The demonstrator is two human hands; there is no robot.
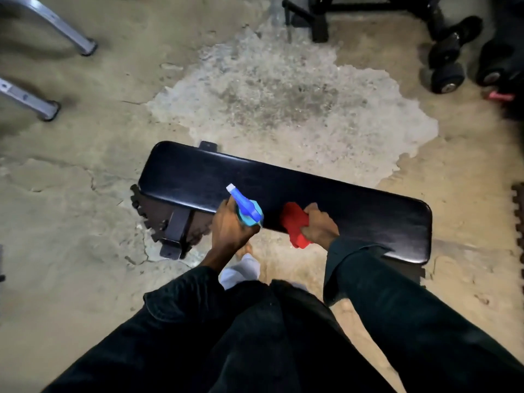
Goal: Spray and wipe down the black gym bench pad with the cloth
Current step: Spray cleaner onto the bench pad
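The black gym bench pad lies across the middle of the view, long and glossy, running from upper left to lower right. My left hand grips a blue spray bottle at the pad's near edge, its white nozzle pointing up and left over the pad. My right hand is closed on a bunched red cloth that presses on the pad's near edge, just right of the bottle. The bottle's body is hidden under my left hand.
The bench's metal leg stands on a dark foam mat piece at the left end. Black dumbbells lie at the back right. Grey metal frame legs stand at the far left. The floor is cracked concrete.
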